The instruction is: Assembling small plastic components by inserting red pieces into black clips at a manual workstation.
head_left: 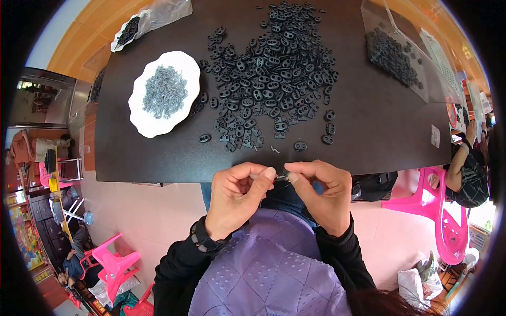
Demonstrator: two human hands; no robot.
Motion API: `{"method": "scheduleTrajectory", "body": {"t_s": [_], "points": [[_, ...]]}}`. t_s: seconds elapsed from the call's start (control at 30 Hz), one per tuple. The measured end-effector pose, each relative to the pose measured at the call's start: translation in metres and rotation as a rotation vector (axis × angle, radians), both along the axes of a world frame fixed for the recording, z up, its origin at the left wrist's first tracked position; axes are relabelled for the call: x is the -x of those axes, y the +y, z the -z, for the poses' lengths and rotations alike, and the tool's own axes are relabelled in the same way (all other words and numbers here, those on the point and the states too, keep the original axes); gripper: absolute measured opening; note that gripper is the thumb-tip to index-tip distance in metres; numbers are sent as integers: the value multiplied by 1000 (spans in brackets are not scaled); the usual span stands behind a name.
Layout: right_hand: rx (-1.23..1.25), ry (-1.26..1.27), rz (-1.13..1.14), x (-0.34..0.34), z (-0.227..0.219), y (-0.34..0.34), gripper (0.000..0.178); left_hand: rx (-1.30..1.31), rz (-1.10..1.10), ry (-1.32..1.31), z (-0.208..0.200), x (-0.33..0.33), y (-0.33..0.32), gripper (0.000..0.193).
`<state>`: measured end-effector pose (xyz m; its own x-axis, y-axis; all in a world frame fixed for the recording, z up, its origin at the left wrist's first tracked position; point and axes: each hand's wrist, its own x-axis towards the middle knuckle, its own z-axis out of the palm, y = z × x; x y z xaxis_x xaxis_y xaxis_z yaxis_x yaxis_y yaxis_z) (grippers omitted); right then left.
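Above my lap at the table's near edge, both hands meet fingertip to fingertip. My left hand [234,195] is closed in a pinch on a tiny silvery spring [281,178]. The thumb and forefinger of my right hand [327,197] pinch a small dark piece [285,173] at the spring's other end; fingers cover most of it. Just beyond lie a black two-hole cord lock [300,146] and a few small silvery bits [274,149]. A big heap of black cord lock parts [274,73] spreads over the table's middle.
On the left a scalloped white plate [138,108] holds a pile of small grey springs [165,92]. Behind it stands a white dish [117,43] with black parts and a clear bag. A clear bag of dark parts [392,58] lies far right. Pink plastic chairs [432,210] stand around.
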<state>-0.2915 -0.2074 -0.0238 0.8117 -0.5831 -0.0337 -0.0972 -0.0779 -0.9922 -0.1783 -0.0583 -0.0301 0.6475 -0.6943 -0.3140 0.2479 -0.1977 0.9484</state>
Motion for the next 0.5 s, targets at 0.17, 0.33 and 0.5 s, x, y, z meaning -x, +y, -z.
{"method": "scheduleTrajectory", "body": {"t_s": [0.17,0.33,0.5], "points": [[15,8,-5,-2,2,1,19,7,7,41,4,-2,-1,20],[34,16,-8,-3,3,2,19,0,11,65,5,-2,-1,21],[24,15,8,-4,2,3,19,1,16,86,4,-2,-1,22]]}}
